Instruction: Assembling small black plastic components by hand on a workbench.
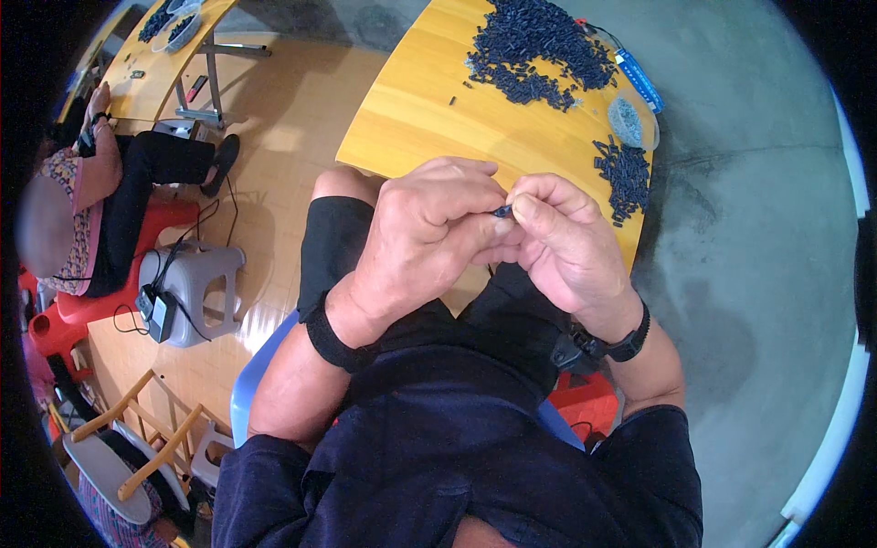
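My left hand (425, 228) and my right hand (568, 239) meet in front of me, over my lap and just off the table's near edge. Between their fingertips shows a small dark piece (502, 211), mostly covered by the fingers, so its exact kind cannot be made out. Left thumb and fingers pinch it from one side; the right thumb and forefinger grip its other end. On the wooden table (411, 114) beyond lies a big heap of short dark tube-like pieces (539, 46). A smaller heap of similar pieces (623, 179) sits by the right edge.
A clear bowl of small pale-blue bits (626, 121) stands between the heaps. A blue power strip (638, 80) with a cable runs along the table's right edge, beside a grey wall. At left, another person (100, 183) sits at a second table, near a grey stool (192, 288).
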